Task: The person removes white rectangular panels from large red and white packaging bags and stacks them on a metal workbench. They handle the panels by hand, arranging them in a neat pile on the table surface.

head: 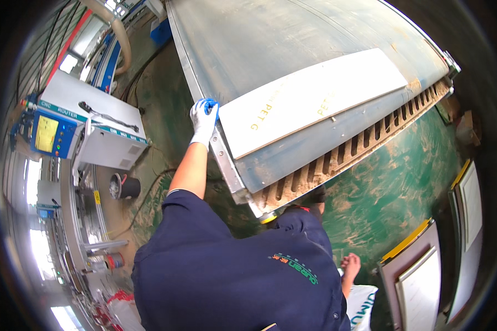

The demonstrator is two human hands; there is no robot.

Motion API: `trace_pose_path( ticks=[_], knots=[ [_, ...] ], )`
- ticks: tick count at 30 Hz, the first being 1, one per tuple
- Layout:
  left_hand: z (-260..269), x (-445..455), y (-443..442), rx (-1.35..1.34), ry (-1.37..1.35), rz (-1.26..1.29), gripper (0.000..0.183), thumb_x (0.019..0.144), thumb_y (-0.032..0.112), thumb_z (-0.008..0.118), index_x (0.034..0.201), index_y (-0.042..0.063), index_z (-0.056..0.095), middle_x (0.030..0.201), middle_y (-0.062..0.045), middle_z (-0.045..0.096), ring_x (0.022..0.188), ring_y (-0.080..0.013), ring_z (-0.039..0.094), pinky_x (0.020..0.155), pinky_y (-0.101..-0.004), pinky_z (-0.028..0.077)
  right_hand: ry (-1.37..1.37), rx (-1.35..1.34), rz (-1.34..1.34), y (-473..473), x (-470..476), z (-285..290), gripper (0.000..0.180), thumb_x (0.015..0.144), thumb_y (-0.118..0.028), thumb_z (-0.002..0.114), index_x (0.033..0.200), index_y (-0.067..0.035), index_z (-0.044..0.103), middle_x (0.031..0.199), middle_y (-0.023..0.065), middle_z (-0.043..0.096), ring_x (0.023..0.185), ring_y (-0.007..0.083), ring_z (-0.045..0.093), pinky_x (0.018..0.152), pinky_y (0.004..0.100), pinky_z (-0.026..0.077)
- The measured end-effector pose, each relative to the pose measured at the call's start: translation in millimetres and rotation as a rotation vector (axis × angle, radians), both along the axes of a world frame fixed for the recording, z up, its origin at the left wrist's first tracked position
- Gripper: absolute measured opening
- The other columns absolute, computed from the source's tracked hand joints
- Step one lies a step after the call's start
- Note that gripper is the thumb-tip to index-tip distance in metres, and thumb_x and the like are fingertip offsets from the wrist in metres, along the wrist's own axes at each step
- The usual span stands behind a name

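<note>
My left hand (205,118), in a white glove with blue fingertips, rests at the near left corner of a long white panel (306,99). Its fingers are curled against the panel's short left edge; whether they grip it cannot be told. The panel lies flat on the grey belt of a conveyor table (252,53), slanting along its near end, and bears yellow writing. My right hand (350,265) hangs low by my right side, bare and with bent fingers, beside a white bag (361,306). Whether it holds anything is unclear.
A slotted, dusty rail (348,151) runs along the conveyor's near end. On the left stand a CNC router control cabinet (112,145) and a black bucket (125,187). Carts with panels (420,285) stand at the lower right on the green floor (381,198). Cables cross the floor at left.
</note>
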State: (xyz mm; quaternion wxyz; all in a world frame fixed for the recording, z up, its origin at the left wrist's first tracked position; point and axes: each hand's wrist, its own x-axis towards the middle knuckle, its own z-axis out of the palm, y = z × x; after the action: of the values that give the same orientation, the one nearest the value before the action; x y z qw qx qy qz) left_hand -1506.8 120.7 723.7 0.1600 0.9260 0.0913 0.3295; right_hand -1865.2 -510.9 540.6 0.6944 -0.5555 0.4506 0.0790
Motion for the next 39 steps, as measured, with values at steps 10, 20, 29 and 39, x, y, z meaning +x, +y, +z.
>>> trace_pose_path(
  ticks=[10, 20, 29, 39],
  knots=[
    [0.4, -1.7, -2.6, 0.142, 0.107, 0.204, 0.009, 0.073, 0.012, 0.062, 0.081, 0.008, 0.062, 0.093, -0.012, 0.062, 0.097, -0.0327, 0.054, 0.09, -0.043, 0.041, -0.063, -0.167, 0.397, -39.8, 176.0, 77.0, 0.011, 0.089, -0.006, 0.054, 0.099, -0.003, 0.058, 0.076, 0.0043, 0.058, 0.062, 0.0082, 0.052, 0.056, 0.0207, 0.044],
    [4.9, 0.2, -4.5, 0.024, 0.089, 0.172, 0.015, 0.074, 0.021, 0.066, 0.085, 0.011, 0.065, 0.11, -0.003, 0.06, 0.111, -0.0261, 0.049, 0.098, -0.0407, 0.034, -0.688, -0.439, 0.741, 28.7, 445.8, 210.4, 0.015, 0.09, -0.006, 0.052, 0.103, 0.0, 0.057, 0.09, 0.004, 0.057, 0.081, 0.0119, 0.052, 0.074, 0.0246, 0.043],
    [11.3, -1.0, -12.1, 0.085, 0.277, 0.236, 0.025, 0.069, 0.01, 0.065, 0.094, 0.009, 0.063, 0.11, -0.009, 0.057, 0.113, -0.0304, 0.046, 0.101, -0.0421, 0.033, -0.914, -1.081, 1.239, 133.2, 494.1, 232.8, 0.035, 0.081, -0.005, 0.057, 0.115, -0.004, 0.052, 0.121, 0.0154, 0.05, 0.114, 0.0335, 0.043, 0.098, 0.0422, 0.034],
    [6.8, -7.0, -7.0, -0.073, 0.15, 0.299, 0.031, 0.074, 0.026, 0.068, 0.098, 0.007, 0.064, 0.115, -0.011, 0.056, 0.115, -0.0297, 0.045, 0.103, -0.0433, 0.031, -0.954, -1.227, 1.183, 140.2, 486.4, 201.1, 0.051, 0.075, -0.002, 0.053, 0.126, -0.005, 0.047, 0.135, 0.0156, 0.042, 0.126, 0.0333, 0.033, 0.106, 0.0434, 0.022]
  ],
)
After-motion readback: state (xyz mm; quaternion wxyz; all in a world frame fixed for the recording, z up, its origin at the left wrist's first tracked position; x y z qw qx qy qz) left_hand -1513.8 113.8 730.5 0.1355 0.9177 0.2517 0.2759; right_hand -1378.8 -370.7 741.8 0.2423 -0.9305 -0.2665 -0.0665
